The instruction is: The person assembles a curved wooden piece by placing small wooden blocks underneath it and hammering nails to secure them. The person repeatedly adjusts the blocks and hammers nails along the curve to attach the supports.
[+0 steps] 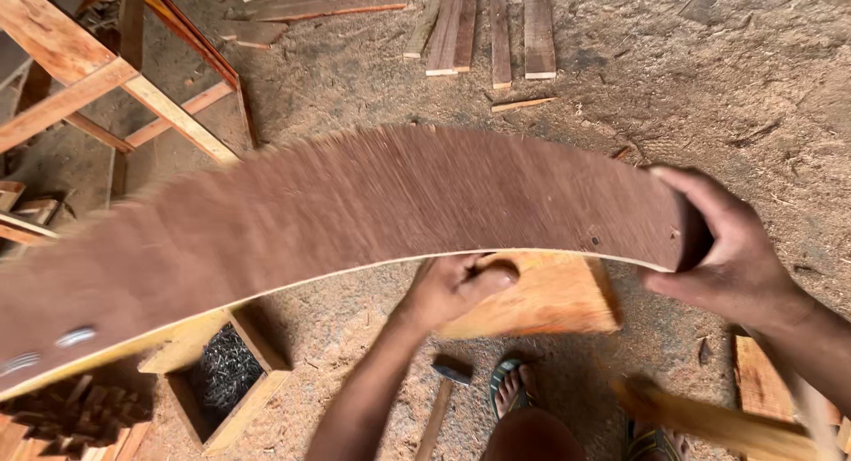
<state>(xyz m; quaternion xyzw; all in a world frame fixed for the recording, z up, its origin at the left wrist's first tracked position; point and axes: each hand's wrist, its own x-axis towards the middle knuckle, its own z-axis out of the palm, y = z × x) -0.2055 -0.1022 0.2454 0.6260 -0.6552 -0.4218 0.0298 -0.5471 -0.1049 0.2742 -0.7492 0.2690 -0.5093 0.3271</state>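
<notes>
A long, curved strip of reddish-brown plywood (355, 213) arches across the view from lower left to upper right, blurred by motion. My right hand (731, 248) grips its right end, thumb over the top face. My left hand (456, 288) is under the strip's near edge with fingers curled, touching a pale wooden board (550, 297) beneath; whether it grips the board or the strip is unclear. Two metal fittings (53, 346) show near the strip's left end.
A small wooden box of dark nails (226, 377) sits on the sawdust floor at lower left. A wooden frame (97, 80) stands upper left. Planks (496, 27) lie at the top. A hammer (443, 390) lies by my sandalled feet (514, 386).
</notes>
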